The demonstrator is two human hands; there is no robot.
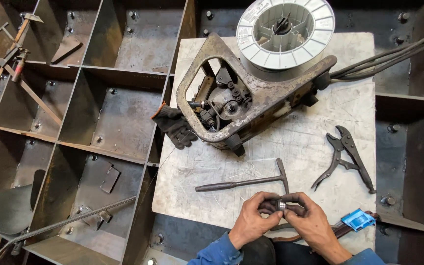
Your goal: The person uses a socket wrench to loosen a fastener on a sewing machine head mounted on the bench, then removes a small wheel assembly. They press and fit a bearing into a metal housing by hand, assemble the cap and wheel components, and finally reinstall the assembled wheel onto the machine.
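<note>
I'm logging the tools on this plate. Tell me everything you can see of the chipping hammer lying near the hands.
The chipping hammer is one dark, rusty-looking metal piece: a thin straight shank, a thicker grip at its left end and a narrow crosswise head at the right. It lies flat on the scratched pale metal plate, handle pointing left, between the wire feeder and the hands. Nothing holds it; locking pliers lie apart to its right.

Bare plate (315, 132) lies open in the middle, between the wire feeder (241, 98) at the far side and the chipping hammer (251, 182) nearer. The feeder with its wire spool (285, 32) blocks most of the far half; its cables (388, 59) bar the far right corner. Locking pliers (344, 159) take up the right side, a black glove (175, 126) the left edge. Near edge: both hands (280, 221) and a blue clip (358, 219) crowd it
</note>
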